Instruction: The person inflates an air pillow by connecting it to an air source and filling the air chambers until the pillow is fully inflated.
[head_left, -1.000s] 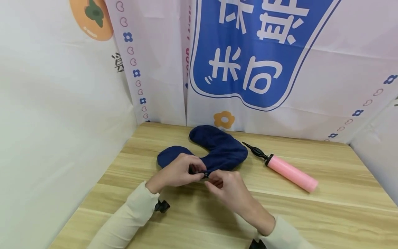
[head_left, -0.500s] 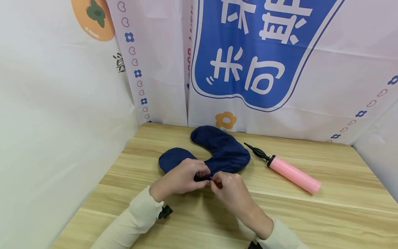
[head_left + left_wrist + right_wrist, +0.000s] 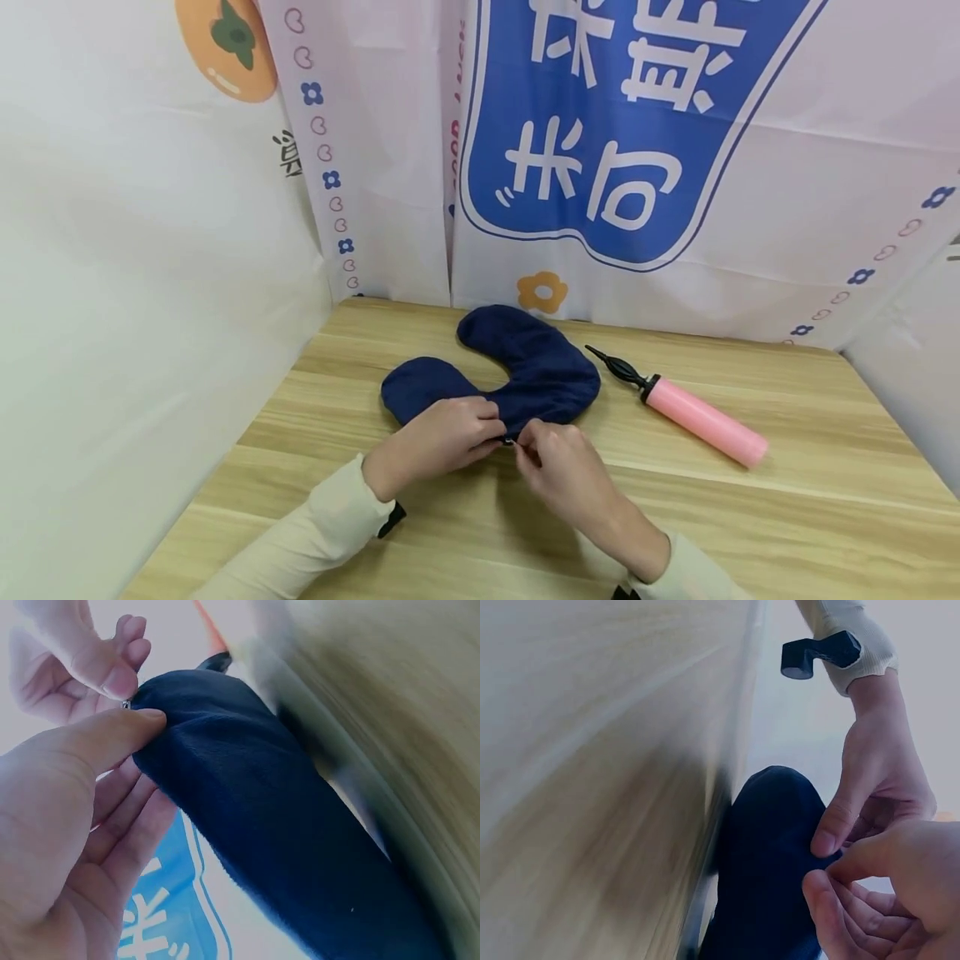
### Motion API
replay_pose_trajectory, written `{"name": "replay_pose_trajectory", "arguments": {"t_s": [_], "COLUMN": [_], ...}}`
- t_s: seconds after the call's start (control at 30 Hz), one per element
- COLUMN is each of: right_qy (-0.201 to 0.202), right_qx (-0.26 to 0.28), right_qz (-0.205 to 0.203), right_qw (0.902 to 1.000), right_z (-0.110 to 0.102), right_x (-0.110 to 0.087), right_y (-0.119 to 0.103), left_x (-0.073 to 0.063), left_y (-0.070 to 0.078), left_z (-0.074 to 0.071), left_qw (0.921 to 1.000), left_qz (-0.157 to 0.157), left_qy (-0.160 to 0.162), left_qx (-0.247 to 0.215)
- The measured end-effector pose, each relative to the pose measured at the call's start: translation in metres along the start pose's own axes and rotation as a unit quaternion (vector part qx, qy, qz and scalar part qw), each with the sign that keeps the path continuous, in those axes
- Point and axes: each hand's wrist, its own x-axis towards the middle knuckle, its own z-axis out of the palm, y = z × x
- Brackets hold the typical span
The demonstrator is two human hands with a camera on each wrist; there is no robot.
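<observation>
1. Fingers of the right hand [image 3: 572,468] curl inward, thumb and forefinger closed in a pinch on a small metal tab [image 3: 126,705] at the near edge of a dark blue neck pillow [image 3: 547,375].
2. Beside it, the left hand [image 3: 442,433] pinches that same edge, thumb on the cloth, other fingers bent behind.
3. Curved in a U, the pillow lies on the wooden table [image 3: 810,517].
4. To its right lies a pink pump [image 3: 705,421], black nozzle [image 3: 621,367] near the pillow.
5. Behind hangs a printed white sheet [image 3: 390,167].

White 未来可期 [image 3: 547,158] on blue panel [image 3: 611,104] (top cut off), red GOOD [image 3: 455,150] on backdrop [image 3: 390,167]
</observation>
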Motion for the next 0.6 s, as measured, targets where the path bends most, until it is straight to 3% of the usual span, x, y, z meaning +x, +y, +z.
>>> {"name": "replay_pose_trajectory", "arguments": {"t_s": [0.17,0.37,0.47,0.6], "right_qy": [-0.031,-0.039,-0.050,-0.051], "right_qx": [0.012,0.058,0.089,0.099], "right_qz": [0.008,0.065,0.061,0.050], "right_qw": [0.9994,0.9955,0.9929,0.9925], "right_z": [-0.002,-0.004,-0.005,-0.007], "right_x": [-0.004,-0.008,-0.006,0.000], "right_y": [0.011,0.030,0.032,0.028], "left_x": [-0.007,-0.021,-0.017,-0.003], "left_y": [0.001,-0.001,0.003,0.013], "left_z": [-0.002,-0.009,-0.009,-0.001], "left_qw": [0.9975,0.9964,0.9968,0.9972], "left_qz": [0.018,-0.041,-0.056,-0.062], "left_qy": [-0.012,-0.067,-0.054,-0.012], "left_qx": [0.068,0.032,0.019,0.040]}}
